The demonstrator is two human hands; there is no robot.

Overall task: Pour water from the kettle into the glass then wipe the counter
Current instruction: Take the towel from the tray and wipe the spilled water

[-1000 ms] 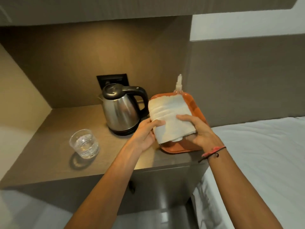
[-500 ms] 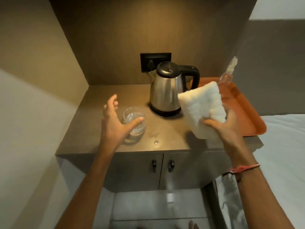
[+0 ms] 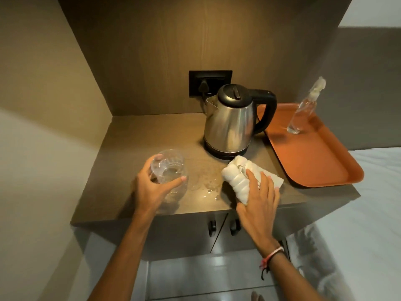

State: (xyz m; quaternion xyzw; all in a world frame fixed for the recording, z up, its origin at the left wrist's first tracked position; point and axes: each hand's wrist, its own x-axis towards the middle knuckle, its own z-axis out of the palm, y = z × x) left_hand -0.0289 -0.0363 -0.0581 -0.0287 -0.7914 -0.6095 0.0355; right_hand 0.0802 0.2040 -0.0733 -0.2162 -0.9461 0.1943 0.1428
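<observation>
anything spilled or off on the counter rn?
Yes. Water droplets and a wet ring sit on the counter between the glass, gripped by the left hand, and the white towel under the right hand. Nothing else stands out.

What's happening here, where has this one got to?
A person's left hand grips the glass, which holds water. The right hand presses a folded white cloth flat on the counter, beside spilled drops. The kettle stands upright behind; the pour looks done, the drops not yet wiped.
</observation>
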